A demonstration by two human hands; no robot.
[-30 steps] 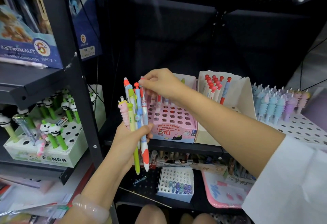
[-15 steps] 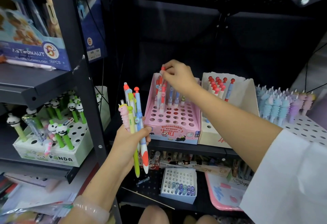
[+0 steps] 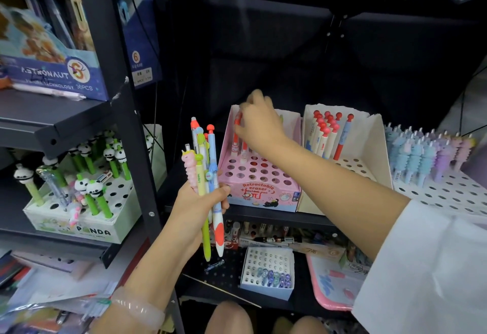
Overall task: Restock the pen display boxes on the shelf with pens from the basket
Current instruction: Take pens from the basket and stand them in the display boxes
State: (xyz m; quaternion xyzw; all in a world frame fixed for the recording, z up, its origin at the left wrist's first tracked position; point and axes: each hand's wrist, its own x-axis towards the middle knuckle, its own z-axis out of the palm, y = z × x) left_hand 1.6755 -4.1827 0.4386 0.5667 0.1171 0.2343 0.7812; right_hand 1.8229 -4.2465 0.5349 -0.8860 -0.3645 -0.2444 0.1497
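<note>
We see the shelf's (image 3: 263,216) front edge carrying the pink box (image 3: 259,175), cream box (image 3: 369,149) beside it, touching.

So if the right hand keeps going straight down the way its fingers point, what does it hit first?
Most likely the red-capped pens standing in the back row of the pink perforated cardboard display box; the right hand is blurred, so depth is uncertain.

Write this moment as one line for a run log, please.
left hand: holds pen bundle | right hand: at back row of pink display box, fingers on a red-topped pen | many holes empty
</note>
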